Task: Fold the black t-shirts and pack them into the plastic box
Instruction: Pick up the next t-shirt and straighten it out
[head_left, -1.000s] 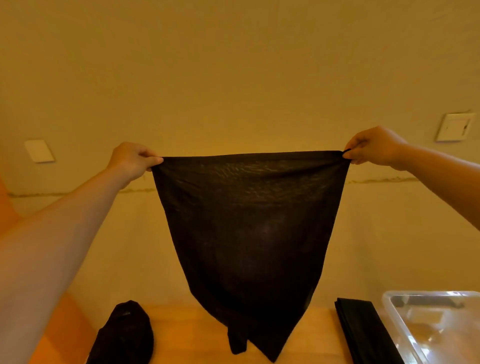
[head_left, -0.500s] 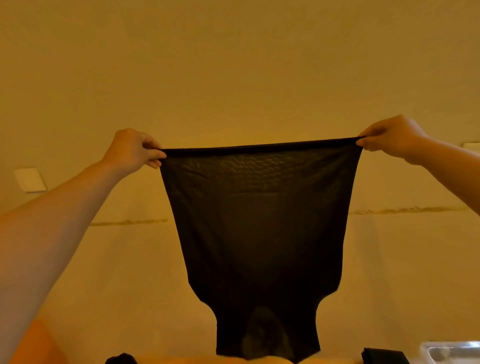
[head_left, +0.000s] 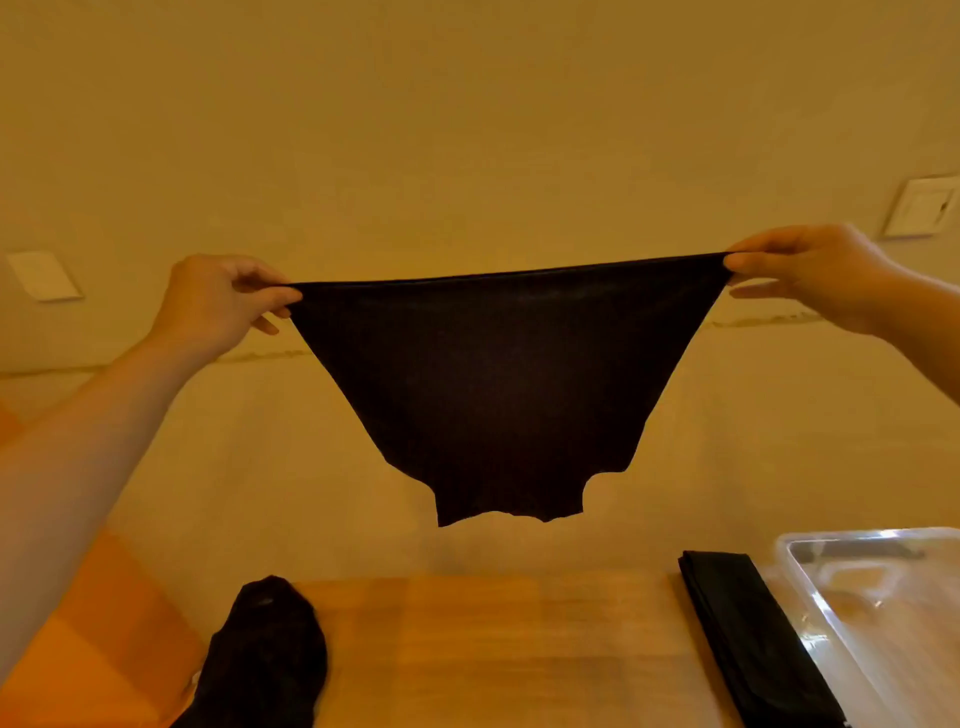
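We hold a black t-shirt (head_left: 498, 384) up in the air w/ both hands, stretched wide in front of a plain wall (head_left: 467, 130). Our left hand (head_left: 218, 301) pinches one top corner between thumb & fingers; our right hand (head_left: 810, 275) pinches the other corner the same way. The shirt hangs clear above a wooden table (head_left: 493, 649). On the table: a crumpled black shirt (head_left: 265, 660) at left, a folded black shirt (head_left: 748, 639) at right, just beside a clear plastic box (head_left: 883, 597).
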